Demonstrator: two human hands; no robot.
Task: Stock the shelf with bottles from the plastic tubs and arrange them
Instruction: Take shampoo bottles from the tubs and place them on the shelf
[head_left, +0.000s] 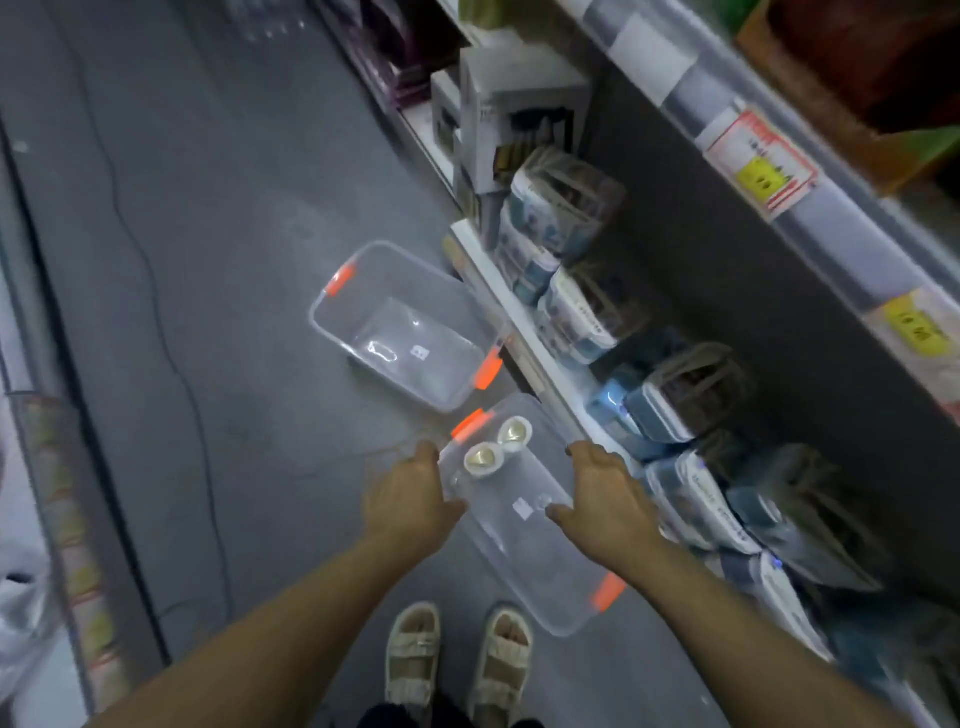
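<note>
Both hands are extended over a clear plastic tub (524, 525) with orange latches, which sits on the grey floor (208, 312). The left hand (410, 499) is at the tub's left rim, the right hand (608, 501) at its right rim; fingers are spread and loosely extended, gripping nothing visible. Whether they touch the rims cannot be determined. Two white-capped bottles (498, 447) stand in the tub's far end, between the hands and just ahead of the fingertips. A second, empty tub (405, 327) lies further ahead. The bottom shelf (519, 322), to the right of the right hand, holds packaged goods
</note>
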